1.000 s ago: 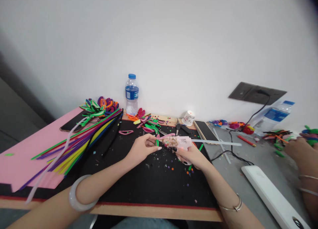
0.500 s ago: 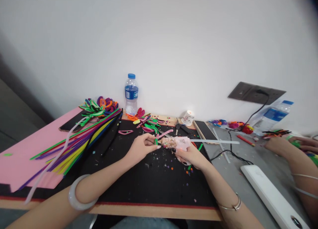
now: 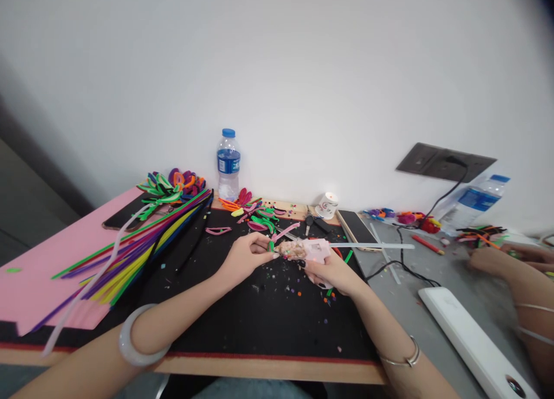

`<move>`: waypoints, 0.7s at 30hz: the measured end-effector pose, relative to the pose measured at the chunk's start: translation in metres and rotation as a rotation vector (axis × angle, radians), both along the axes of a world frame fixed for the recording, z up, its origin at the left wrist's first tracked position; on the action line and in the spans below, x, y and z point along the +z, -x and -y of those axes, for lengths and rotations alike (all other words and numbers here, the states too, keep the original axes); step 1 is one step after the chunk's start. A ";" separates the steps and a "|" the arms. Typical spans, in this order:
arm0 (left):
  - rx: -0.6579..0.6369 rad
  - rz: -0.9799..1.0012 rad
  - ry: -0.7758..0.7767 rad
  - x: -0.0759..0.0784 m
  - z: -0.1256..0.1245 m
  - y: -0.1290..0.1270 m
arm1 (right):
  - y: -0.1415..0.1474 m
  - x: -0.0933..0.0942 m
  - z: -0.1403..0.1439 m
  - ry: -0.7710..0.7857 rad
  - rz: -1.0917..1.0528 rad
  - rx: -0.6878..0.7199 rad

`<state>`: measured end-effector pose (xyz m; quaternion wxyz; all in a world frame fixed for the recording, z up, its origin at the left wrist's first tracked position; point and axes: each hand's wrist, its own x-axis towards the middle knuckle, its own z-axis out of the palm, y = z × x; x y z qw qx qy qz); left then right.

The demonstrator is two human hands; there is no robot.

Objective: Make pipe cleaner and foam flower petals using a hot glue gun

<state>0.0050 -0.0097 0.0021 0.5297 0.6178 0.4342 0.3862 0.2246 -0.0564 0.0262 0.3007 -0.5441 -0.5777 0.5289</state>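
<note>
Stretching over much of the table [image 3: 277, 369], a black mat [image 3: 255, 329] is edged in red. At the left, a pink sheet [image 3: 52, 254] is partly covered by a bundle of multicoloured pipe cleaners [image 3: 125, 243]. On the grey surface at the right, a long white casing [image 3: 467, 329] is laid at a slant. By the wall, a blue-capped bottle [image 3: 228, 168] is stood upright. Above the middle of the mat, the left hand [image 3: 246, 254] is drawn into a narrow pinch, while the right hand [image 3: 337, 272] is wrapped around a pink glue gun [image 3: 319, 248], whose front is pointed towards the left hand. Beyond the right hand, a phone [image 3: 357, 226] is laid flat. From the gun's rear, a pale glue stick [image 3: 372, 246] is extended to the right. Near the phone, a paper cup [image 3: 326, 205] is set. Between the left thumb and fingers, a green piece of pipe cleaner [image 3: 272, 246] is held just beside the gun's front; whether the two are touching cannot be told at this size. Below the hands, tiny coloured bits [image 3: 299, 294] are scattered.
</note>
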 end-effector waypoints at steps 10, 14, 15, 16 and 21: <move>-0.020 0.004 0.009 0.000 0.001 0.000 | 0.001 0.000 -0.001 -0.004 -0.011 -0.043; -0.027 0.002 0.004 -0.001 0.001 -0.001 | 0.000 0.000 -0.001 -0.009 -0.019 -0.034; -0.031 0.004 0.005 -0.001 0.001 -0.001 | 0.000 0.000 -0.001 -0.011 -0.020 -0.035; -0.034 0.006 0.004 -0.001 0.001 -0.001 | 0.001 0.001 -0.001 -0.011 -0.019 -0.040; -0.052 0.009 0.001 -0.001 0.001 -0.001 | 0.002 0.002 -0.001 -0.017 -0.022 -0.053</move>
